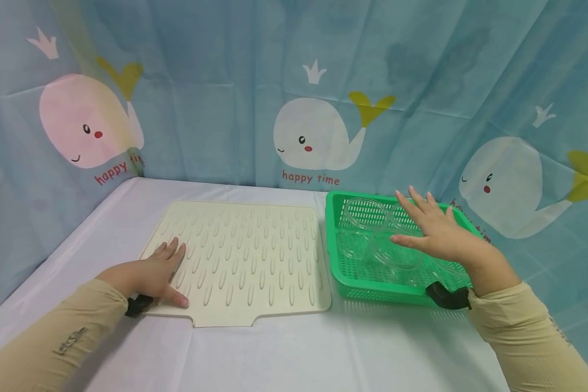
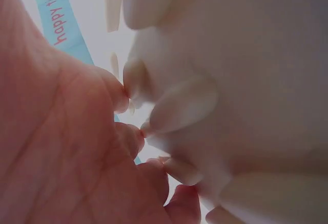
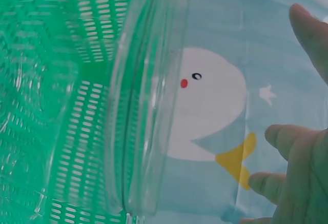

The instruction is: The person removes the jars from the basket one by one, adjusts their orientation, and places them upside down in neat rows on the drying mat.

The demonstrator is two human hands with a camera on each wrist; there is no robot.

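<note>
In the head view, your left hand (image 1: pixel 159 275) lies flat on the left edge of a cream rectangular board (image 1: pixel 262 218) covered in raised oval ridges, its fingers straight and gripping nothing, with the thumb near the lower-left corner. The board rests on a white cloth-covered table (image 1: pixel 299 354), its short tab facing you. Just to the board's right sits a green rectangular plastic basket (image 1: pixel 377 294) with slotted walls, holding several clear round transparent containers (image 1: pixel 397 247). Your right hand (image 1: pixel 436 234) is over the basket's right part, fingers spread wide and holding nothing. A light-blue curtain (image 1: pixel 201 136) printed with whales hangs behind, and beige sleeves (image 1: pixel 68 326) cover both your forearms. In the left wrist view, your palm and fingertips appear close up, the fingers meeting the board's pale ridged surface, which is blurred. In the right wrist view, one clear container's rim stands large before the basket's slotted wall, while your right fingers show at the right side, apart from that rim and loosely extended.
</note>
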